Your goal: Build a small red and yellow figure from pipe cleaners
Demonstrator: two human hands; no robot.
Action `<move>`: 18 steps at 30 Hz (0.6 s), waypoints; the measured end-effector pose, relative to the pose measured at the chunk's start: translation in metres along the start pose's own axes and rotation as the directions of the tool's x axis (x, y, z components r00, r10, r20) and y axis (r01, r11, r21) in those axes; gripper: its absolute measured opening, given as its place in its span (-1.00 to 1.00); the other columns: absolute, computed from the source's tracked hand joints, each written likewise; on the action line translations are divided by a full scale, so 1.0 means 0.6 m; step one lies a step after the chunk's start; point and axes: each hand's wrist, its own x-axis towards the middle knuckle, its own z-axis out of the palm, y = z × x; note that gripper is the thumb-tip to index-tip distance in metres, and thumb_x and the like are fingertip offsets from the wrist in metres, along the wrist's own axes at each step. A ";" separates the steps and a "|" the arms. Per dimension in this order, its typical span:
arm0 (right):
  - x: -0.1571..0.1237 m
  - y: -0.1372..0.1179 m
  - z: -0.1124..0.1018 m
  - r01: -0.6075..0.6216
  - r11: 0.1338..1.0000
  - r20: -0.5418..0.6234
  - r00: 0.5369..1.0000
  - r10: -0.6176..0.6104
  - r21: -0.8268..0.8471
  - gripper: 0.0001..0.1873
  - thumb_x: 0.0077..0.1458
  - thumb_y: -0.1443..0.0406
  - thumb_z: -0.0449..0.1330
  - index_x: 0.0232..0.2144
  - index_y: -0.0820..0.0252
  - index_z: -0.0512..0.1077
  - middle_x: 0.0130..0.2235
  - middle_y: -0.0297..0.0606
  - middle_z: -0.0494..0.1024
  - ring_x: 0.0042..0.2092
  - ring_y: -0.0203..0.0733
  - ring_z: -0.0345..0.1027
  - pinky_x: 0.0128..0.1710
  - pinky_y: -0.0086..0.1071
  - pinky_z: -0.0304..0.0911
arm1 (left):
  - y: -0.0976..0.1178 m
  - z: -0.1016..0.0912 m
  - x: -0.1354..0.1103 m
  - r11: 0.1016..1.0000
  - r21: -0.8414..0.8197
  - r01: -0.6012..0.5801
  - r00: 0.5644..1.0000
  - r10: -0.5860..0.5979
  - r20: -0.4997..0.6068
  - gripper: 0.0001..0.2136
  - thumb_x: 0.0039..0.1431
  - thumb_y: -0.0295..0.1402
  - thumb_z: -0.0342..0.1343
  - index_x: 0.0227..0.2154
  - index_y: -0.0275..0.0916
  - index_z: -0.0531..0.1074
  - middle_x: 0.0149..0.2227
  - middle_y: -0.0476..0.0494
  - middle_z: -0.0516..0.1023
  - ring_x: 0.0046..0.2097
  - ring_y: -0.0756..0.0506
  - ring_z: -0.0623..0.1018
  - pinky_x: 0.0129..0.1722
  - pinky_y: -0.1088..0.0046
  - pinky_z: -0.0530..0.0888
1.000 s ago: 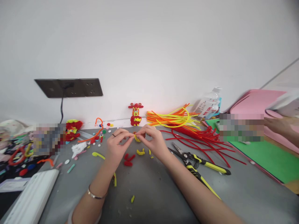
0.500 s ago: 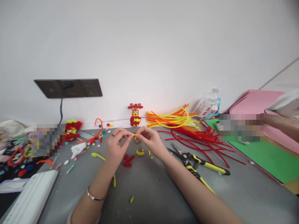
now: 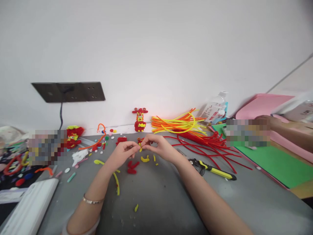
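Note:
Over the middle of the table, my left hand (image 3: 124, 154) and my right hand (image 3: 157, 147) meet fingertip to fingertip. Both pinch a small yellow piece of pipe cleaner (image 3: 140, 149), mostly covered by the fingers. Just behind the fingertips a small red and yellow bit (image 3: 140, 140) shows. Below my hands lie bent red pipe cleaner pieces (image 3: 132, 167), a curled yellow piece (image 3: 145, 160) and short yellow scraps. A finished red and yellow pipe cleaner figure (image 3: 140, 120) stands upright against the wall.
Bundles of yellow and orange pipe cleaners (image 3: 174, 124) and red ones (image 3: 215, 147) lie at the back right, near pliers (image 3: 215, 170) and a plastic bottle (image 3: 215, 109). Another person's arm (image 3: 288, 132) reaches in over green card (image 3: 271, 166). A white case (image 3: 36, 205) lies left.
My right hand has shifted slightly left and its forearm now covers part of the pliers. My left hand has lowered a little, uncovering a red coil behind it. The other person's hand moved left.

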 end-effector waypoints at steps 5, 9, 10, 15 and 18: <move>-0.001 -0.007 -0.003 -0.007 1.000 0.080 0.997 0.005 0.020 -0.85 0.19 0.25 0.20 -0.38 0.21 0.48 -0.34 -0.29 0.50 -0.32 -0.27 0.32 -0.27 -0.39 0.24 | 0.003 -0.003 -0.003 0.996 -0.006 0.089 0.992 -0.088 0.087 -0.76 0.08 -0.15 0.19 -0.45 -0.25 0.49 -0.59 0.05 0.33 -0.54 0.03 0.29 -0.52 0.51 0.24; -0.001 -0.009 -0.004 0.004 1.000 0.095 0.995 -0.006 0.023 -0.84 0.19 0.24 0.20 -0.38 0.21 0.47 -0.35 -0.29 0.49 -0.32 -0.26 0.33 -0.27 -0.38 0.25 | 0.005 -0.003 -0.004 0.994 -0.015 0.105 0.987 -0.103 0.120 -0.79 0.06 -0.18 0.21 -0.47 -0.25 0.50 -0.56 0.02 0.36 -0.53 0.03 0.28 -0.55 0.52 0.21; -0.002 -0.009 -0.004 0.007 1.000 0.097 0.995 -0.010 0.022 -0.84 0.19 0.24 0.20 -0.38 0.21 0.47 -0.35 -0.29 0.49 -0.32 -0.26 0.33 -0.26 -0.38 0.26 | 0.006 -0.002 -0.004 0.994 -0.018 0.105 0.987 -0.102 0.122 -0.79 0.06 -0.19 0.21 -0.48 -0.25 0.50 -0.56 0.02 0.36 -0.53 0.04 0.27 -0.55 0.53 0.20; -0.002 -0.008 -0.002 0.020 1.000 0.080 0.997 -0.021 0.002 -0.85 0.19 0.24 0.20 -0.37 0.20 0.47 -0.34 -0.28 0.51 -0.31 -0.25 0.34 -0.26 -0.36 0.28 | 0.010 0.005 -0.004 0.994 -0.059 0.097 0.991 -0.090 0.100 -0.75 0.02 -0.16 0.24 -0.52 -0.26 0.46 -0.56 0.04 0.32 -0.53 0.05 0.24 -0.57 0.54 0.17; -0.001 -0.005 0.000 0.033 0.999 0.017 0.999 -0.033 -0.007 -0.89 0.18 0.28 0.20 -0.37 0.20 0.48 -0.31 -0.26 0.52 -0.26 -0.23 0.37 -0.23 -0.35 0.29 | 0.009 0.008 -0.003 0.991 -0.114 0.076 0.996 -0.070 0.057 -0.73 0.02 -0.14 0.24 -0.51 -0.26 0.45 -0.57 0.06 0.27 -0.53 0.06 0.20 -0.57 0.54 0.14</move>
